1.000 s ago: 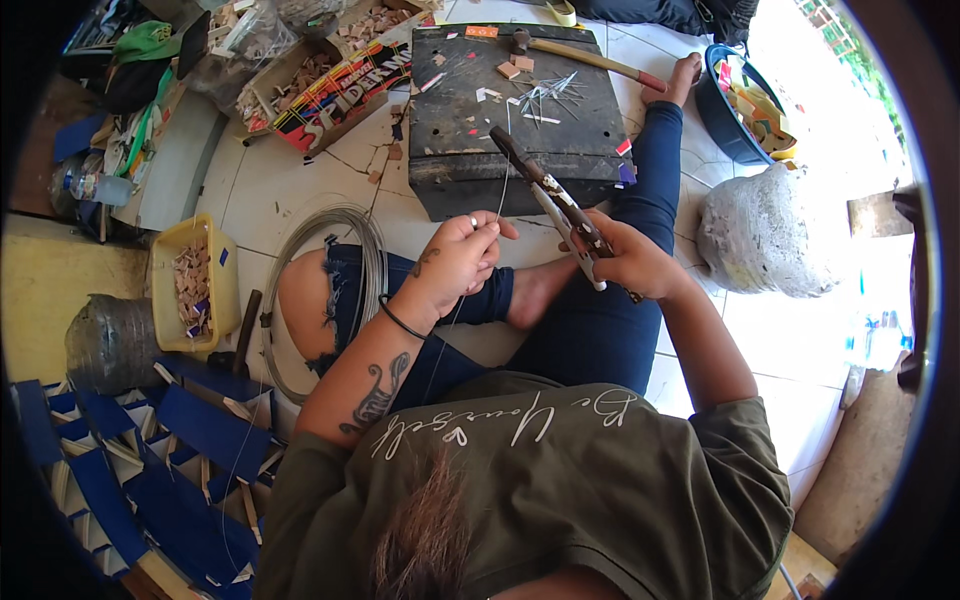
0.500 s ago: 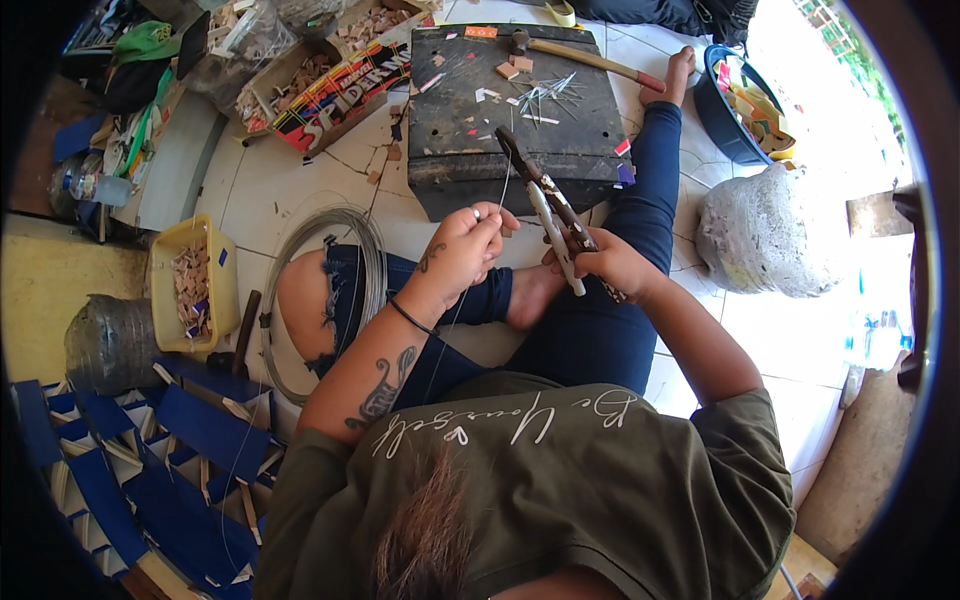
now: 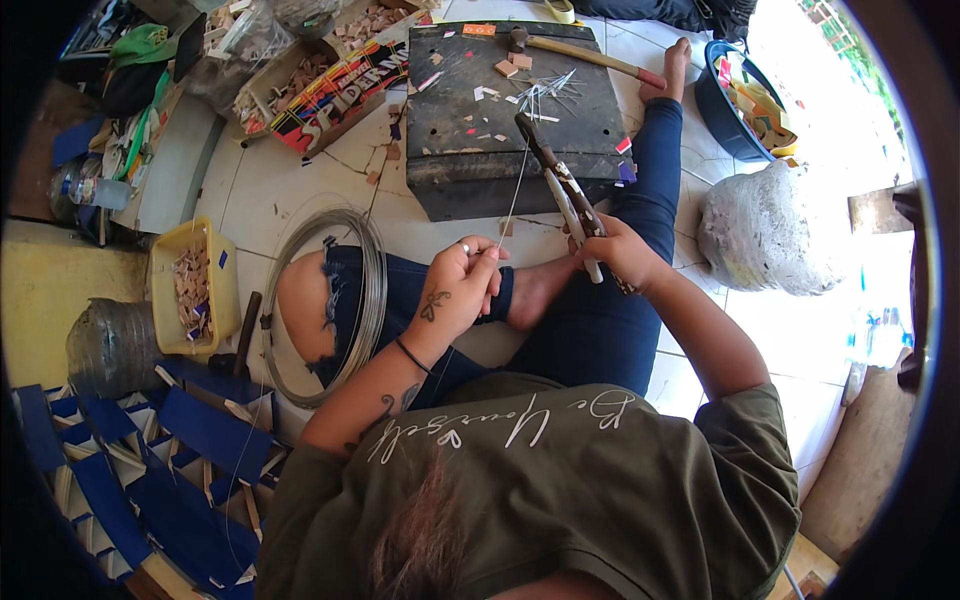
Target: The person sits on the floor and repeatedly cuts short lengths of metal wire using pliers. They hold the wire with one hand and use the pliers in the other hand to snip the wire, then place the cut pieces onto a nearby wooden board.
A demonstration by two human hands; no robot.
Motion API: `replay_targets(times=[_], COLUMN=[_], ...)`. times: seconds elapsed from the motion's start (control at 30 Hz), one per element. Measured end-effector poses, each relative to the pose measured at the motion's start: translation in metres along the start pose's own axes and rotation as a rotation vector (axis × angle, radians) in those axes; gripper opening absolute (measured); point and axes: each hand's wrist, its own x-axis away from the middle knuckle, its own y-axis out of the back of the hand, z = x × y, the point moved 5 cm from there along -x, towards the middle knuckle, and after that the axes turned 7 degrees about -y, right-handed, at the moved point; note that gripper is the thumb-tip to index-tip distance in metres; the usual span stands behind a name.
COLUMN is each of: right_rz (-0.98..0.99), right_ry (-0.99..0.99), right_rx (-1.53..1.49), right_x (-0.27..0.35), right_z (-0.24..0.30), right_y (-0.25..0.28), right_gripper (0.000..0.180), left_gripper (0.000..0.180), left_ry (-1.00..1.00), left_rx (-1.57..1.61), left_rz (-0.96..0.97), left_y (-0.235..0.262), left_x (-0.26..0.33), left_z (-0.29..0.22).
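Head view: left hand (image 3: 455, 290) pinches upright wire (image 3: 513, 195); right hand (image 3: 620, 250) grips pliers (image 3: 560, 190)

Up at the far left of my dark work block lies a long flat cardboard box (image 3: 335, 92), its side printed in red, yellow and black, open at the top and full of small wood-coloured bits. Just beyond it sits a clear plastic bag (image 3: 245, 40) stuffed with pale scraps, and by my left knee a yellow rectangular plastic tub (image 3: 190, 290) holds more small pieces. To my right, past my shin, a bulging pale bag (image 3: 765, 235) rests on the tiles, and at my far left a grey-wrapped bundle (image 3: 110, 345) sits beside the yellow tub.
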Motion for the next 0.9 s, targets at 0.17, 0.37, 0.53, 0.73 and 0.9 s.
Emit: replay_targets(times=[0.17, 0.37, 0.53, 0.73, 0.9], right_rz=[-0.037, -0.024, -0.151, -0.228, 0.222], right_ry=[-0.047, -0.077, 0.007, 0.08, 0.049], right_rx=[0.039, -0.01, 0.288, 0.481, -0.041], right_x=[-0.002, 0.002, -0.003, 0.001, 0.014], right_z=[0.003, 0.007, 0.012, 0.026, 0.031], right_y=[0.0, 0.002, 0.007, 0.023, 0.007], right_gripper=[0.023, 0.027, 0.031, 0.039, 0.06], left_gripper=[0.016, 0.016, 0.016, 0.018, 0.018], left_ry=[-0.039, -0.038, -0.009, -0.02, -0.046], left_rx=[-0.018, 0.009, 0.048, 0.088, 0.095], left_rz=[-0.039, -0.054, -0.047, -0.068, -0.047], left_y=[-0.002, -0.001, -0.001, 0.007, 0.009], left_x=[-0.003, -0.003, -0.002, -0.002, -0.01], left_z=[0.0, -0.004, -0.008, -0.014, -0.021])
